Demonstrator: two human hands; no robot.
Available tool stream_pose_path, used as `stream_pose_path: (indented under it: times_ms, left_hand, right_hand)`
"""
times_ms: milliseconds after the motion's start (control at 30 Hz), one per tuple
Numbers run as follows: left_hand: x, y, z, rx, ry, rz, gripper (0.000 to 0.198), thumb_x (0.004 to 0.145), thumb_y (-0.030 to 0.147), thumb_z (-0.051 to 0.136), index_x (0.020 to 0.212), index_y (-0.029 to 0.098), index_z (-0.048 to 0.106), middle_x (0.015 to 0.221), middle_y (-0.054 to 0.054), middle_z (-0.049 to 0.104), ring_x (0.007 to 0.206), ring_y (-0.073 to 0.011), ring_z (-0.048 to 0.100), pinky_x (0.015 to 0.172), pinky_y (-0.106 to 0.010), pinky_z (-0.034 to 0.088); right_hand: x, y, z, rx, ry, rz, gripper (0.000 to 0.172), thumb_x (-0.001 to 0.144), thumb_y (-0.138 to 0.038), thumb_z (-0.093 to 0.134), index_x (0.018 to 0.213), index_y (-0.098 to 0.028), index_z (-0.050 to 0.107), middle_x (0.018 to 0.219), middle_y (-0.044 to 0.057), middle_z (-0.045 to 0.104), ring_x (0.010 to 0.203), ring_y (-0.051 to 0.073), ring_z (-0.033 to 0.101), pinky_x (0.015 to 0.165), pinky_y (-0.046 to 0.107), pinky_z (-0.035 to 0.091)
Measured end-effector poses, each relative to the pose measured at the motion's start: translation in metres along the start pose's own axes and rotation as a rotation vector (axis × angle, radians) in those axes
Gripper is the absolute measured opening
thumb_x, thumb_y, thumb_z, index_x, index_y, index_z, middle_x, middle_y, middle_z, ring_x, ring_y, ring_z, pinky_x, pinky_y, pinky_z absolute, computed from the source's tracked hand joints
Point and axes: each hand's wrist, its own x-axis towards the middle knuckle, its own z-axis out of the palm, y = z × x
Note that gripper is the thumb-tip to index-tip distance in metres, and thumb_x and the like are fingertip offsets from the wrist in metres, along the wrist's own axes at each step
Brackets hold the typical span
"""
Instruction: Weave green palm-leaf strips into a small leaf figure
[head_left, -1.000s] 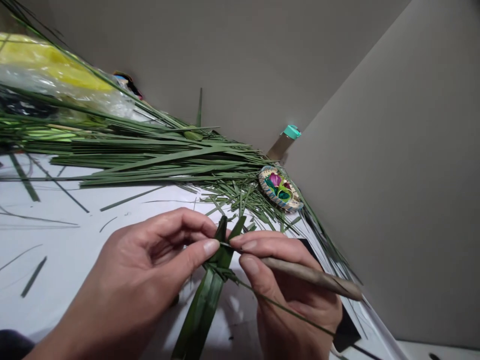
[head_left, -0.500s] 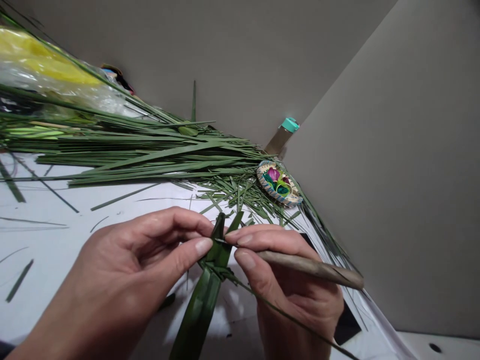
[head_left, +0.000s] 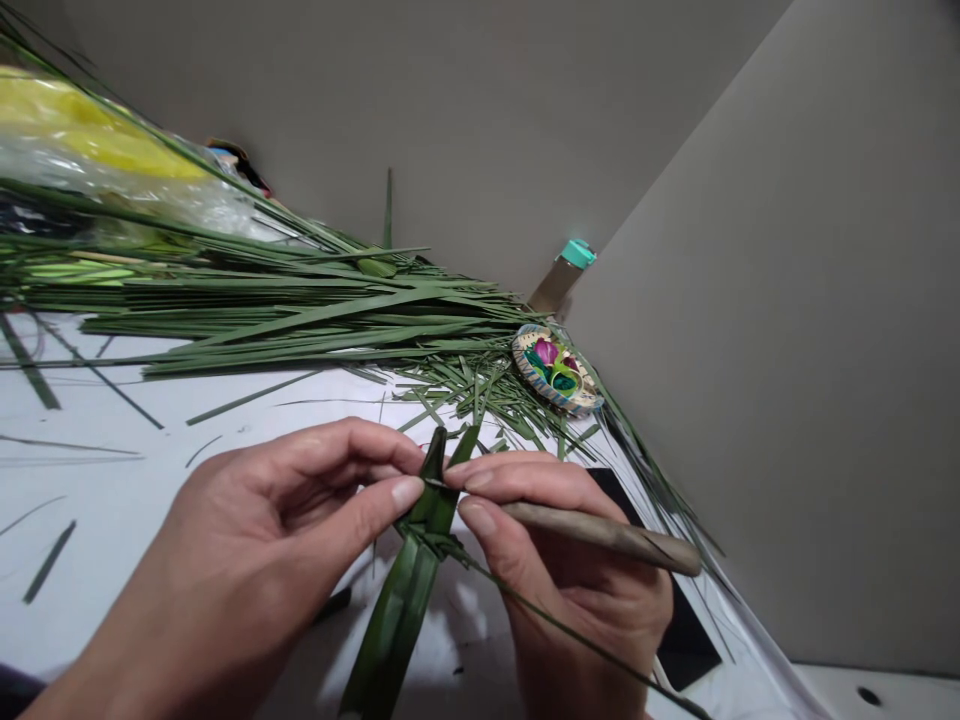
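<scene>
Left hand [head_left: 277, 530] pinches folded leaf [head_left: 394, 615] near top.

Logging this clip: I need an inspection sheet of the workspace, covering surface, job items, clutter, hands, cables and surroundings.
Surface: white-covered table, strewn with loose strips.
Job's things: folded leaf piece; wooden-handled tool, its thin tip at the piece.
Clutter: long leaf bundle, short clippings, oval blue-edged dish, yellow and clear plastic, flat black item.
Hands: left hand pinches the folded leaf piece; right hand grips the tool.
Cables: nothing seen.
Surroundings: grey walls meeting in a corner; turquoise-capped bottle near it.
</scene>
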Motion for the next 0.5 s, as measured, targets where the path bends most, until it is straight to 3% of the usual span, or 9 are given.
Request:
stream_pose_path:
  times_ms: [133, 300, 500]
  left_hand:
    - [0.002, -0.004, -0.003, 0.004, -0.010, 0.017, 0.009, 0.066, 0.044, 0.082, 0.069, 0.037, 0.078, 0.072, 0.012, 0.079, 0.068, -0.0121, 0.071, 0.060, -0.011, 0.053]
    - [0.010, -0.018, -0.010, 0.009, -0.105, 0.122, 0.013, 0.073, 0.047, 0.085, 0.079, 0.037, 0.079, 0.076, 0.009, 0.081, 0.063, -0.0141, 0.071, 0.053, -0.013, 0.054]
    - [0.009, -0.019, -0.010, 0.010, -0.079, 0.115, 0.011, 0.075, 0.046, 0.083, 0.078, 0.037, 0.079, 0.074, 0.009, 0.080, 0.061, -0.0135, 0.068, 0.054, -0.014, 0.053]
  right_hand:
    - [0.000, 0.001, 0.003, -0.024, 0.010, -0.031, 0.031, 0.083, 0.005, 0.074, 0.095, -0.023, 0.081, 0.090, -0.002, 0.082, 0.084, 0.013, 0.078, 0.079, 0.023, 0.065]
    - [0.002, 0.003, 0.004, -0.002, 0.013, -0.039, 0.030, 0.083, 0.006, 0.073, 0.095, -0.020, 0.081, 0.090, -0.003, 0.082, 0.086, 0.010, 0.078, 0.083, 0.018, 0.063]
    - [0.001, 0.004, 0.004, -0.003, 0.015, -0.040, 0.030, 0.084, 0.004, 0.074, 0.095, -0.022, 0.081, 0.091, -0.002, 0.082, 0.085, 0.012, 0.078, 0.081, 0.021, 0.065]
